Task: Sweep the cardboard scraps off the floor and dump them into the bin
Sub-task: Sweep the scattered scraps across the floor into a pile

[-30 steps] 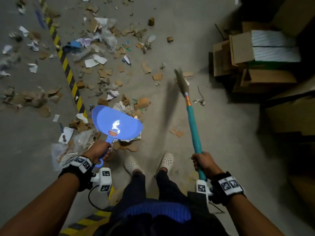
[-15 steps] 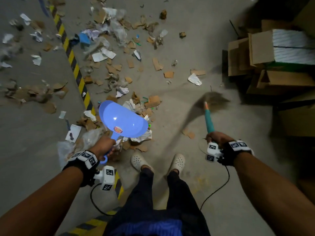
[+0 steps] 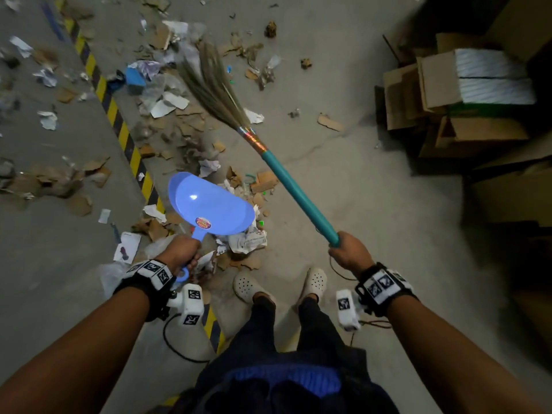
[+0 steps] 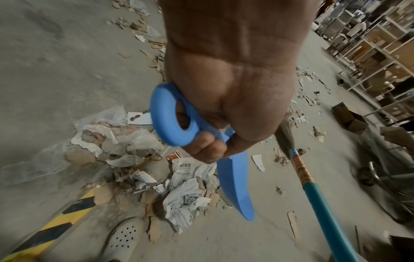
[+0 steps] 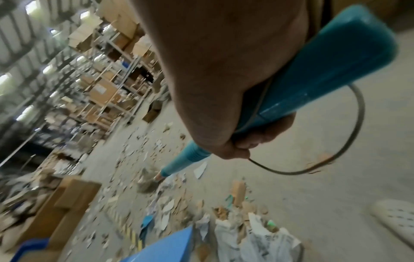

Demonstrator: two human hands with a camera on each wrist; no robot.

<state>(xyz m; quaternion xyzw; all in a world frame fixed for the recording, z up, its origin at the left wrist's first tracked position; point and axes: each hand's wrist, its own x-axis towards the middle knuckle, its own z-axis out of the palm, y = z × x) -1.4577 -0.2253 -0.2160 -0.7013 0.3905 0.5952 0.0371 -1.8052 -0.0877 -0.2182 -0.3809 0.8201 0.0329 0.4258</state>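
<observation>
My left hand (image 3: pixel 182 251) grips the handle of a blue dustpan (image 3: pixel 209 206), held above a heap of cardboard scraps (image 3: pixel 263 182) and crumpled paper (image 3: pixel 248 240) just ahead of my feet. In the left wrist view the fingers (image 4: pixel 208 148) curl round the dustpan handle (image 4: pixel 174 120). My right hand (image 3: pixel 348 252) grips the teal handle of a broom (image 3: pixel 298 192). Its straw bristles (image 3: pixel 215 85) reach far forward into the scattered scraps. The right wrist view shows that hand (image 5: pixel 224 109) wrapped round the broom handle (image 5: pixel 325 67). No bin is in view.
A yellow-and-black floor stripe (image 3: pixel 119 127) runs diagonally at the left, with more scraps (image 3: pixel 59 177) beyond it. Stacked cardboard boxes (image 3: pixel 448 94) stand at the right. My white clogs (image 3: pixel 251 285) are just behind the heap. Shelving racks (image 4: pixel 369 44) line the far side.
The broom swung from the right side across to the far left, its bristles now among the scattered scraps. My right hand moved down and nearer. The dustpan stayed roughly where it was.
</observation>
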